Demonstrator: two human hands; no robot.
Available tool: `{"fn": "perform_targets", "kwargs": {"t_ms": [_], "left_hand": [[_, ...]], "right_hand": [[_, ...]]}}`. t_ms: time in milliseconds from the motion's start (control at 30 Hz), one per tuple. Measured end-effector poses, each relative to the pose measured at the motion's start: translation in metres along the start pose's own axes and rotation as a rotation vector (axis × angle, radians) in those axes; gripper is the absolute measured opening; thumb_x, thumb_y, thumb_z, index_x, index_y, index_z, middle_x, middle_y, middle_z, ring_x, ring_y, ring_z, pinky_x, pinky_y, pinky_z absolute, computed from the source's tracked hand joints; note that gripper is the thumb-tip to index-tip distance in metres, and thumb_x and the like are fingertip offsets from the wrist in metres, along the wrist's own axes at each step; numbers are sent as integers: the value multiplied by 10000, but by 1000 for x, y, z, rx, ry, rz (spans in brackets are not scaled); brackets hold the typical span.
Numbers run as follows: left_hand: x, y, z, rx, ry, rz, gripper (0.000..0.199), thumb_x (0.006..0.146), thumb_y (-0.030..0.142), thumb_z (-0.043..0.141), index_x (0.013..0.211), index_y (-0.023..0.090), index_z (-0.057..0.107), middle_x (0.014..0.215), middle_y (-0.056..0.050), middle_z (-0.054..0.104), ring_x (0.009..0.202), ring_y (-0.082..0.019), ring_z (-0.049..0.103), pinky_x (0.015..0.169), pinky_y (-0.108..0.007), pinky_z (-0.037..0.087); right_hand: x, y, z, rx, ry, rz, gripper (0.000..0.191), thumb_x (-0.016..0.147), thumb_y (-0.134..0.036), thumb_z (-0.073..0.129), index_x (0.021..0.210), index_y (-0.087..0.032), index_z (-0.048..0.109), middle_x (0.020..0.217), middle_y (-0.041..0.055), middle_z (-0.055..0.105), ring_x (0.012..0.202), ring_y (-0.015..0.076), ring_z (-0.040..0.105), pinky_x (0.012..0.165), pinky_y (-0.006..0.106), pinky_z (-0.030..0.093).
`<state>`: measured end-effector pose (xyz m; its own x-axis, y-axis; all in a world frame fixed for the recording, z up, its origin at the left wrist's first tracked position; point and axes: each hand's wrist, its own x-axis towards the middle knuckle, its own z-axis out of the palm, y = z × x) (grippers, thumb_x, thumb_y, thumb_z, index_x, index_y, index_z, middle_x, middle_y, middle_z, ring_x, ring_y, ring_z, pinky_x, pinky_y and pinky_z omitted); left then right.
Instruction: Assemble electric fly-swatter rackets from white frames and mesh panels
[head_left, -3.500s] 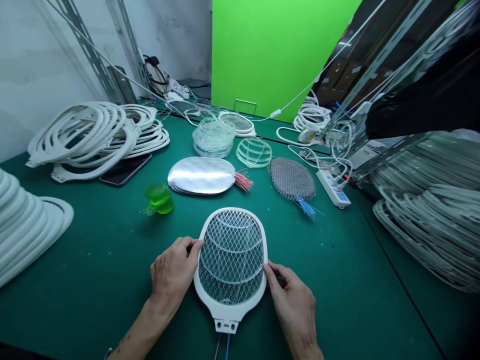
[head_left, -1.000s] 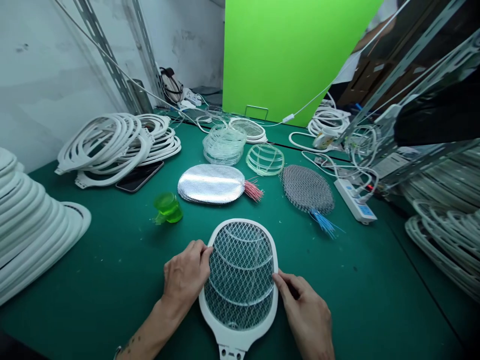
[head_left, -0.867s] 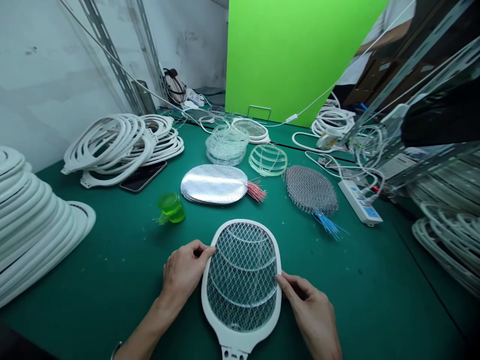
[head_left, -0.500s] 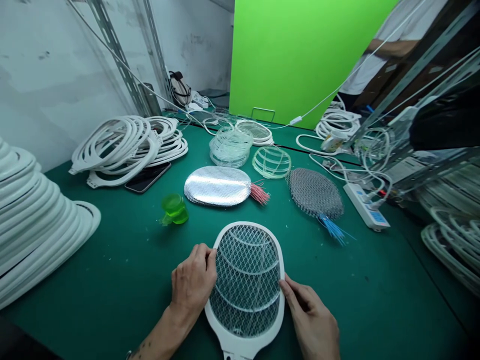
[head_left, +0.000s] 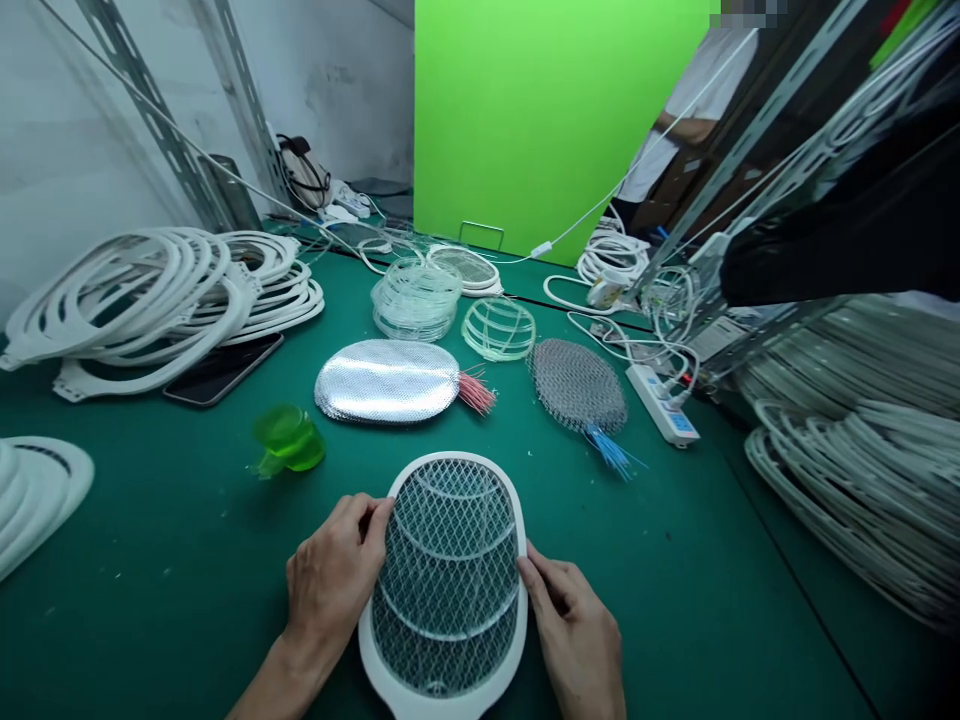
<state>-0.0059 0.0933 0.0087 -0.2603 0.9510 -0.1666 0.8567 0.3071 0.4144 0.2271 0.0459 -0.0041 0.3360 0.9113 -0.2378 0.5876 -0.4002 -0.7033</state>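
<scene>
A white oval racket head [head_left: 453,575] with diamond metal mesh and curved inner ribs lies before me, its neck cut off by the lower edge of the view. My left hand [head_left: 334,570] pinches its left rim. On the opposite rim, my right hand [head_left: 574,625] grips with thumb and fingers. Beyond it sits a stack of shiny oval mesh sheets [head_left: 386,380] with red wires [head_left: 476,390] at one end. To the right is a grey mesh pile [head_left: 577,385] with blue wires [head_left: 609,452]. A green tape roll [head_left: 289,438] stands at the left.
White oval frames [head_left: 161,290] are heaped on the left over a black phone [head_left: 225,368]. Clear ribbed inserts [head_left: 416,300] are stacked behind the mesh. A power strip [head_left: 662,405] with cables lies at right. More frames [head_left: 862,490] pile up there. A person [head_left: 686,115] stands beyond the green board [head_left: 555,110].
My view has swung to the right, so everything appears shifted left. Both hands keep the same hold on the racket head's rims.
</scene>
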Motion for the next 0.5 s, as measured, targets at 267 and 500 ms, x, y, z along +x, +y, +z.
{"fn": "perform_targets", "kwargs": {"t_ms": [267, 500], "left_hand": [[-3, -2, 6, 43, 95, 71, 283, 986, 398, 403, 855, 233, 592, 864, 3, 650, 671, -150, 582, 524, -227, 286], [-3, -3, 11, 21, 166, 83, 263, 983, 378, 426, 841, 233, 593, 827, 14, 642, 653, -137, 577, 519, -219, 288]], "right_hand": [[-1, -2, 2, -69, 50, -24, 491, 853, -677, 426, 970, -336, 759, 945, 25, 696, 774, 190, 668, 555, 225, 485], [3, 8, 4, 7, -19, 19, 503, 824, -711, 459, 1024, -349, 745, 1022, 20, 690, 814, 202, 670, 594, 229, 512]]}}
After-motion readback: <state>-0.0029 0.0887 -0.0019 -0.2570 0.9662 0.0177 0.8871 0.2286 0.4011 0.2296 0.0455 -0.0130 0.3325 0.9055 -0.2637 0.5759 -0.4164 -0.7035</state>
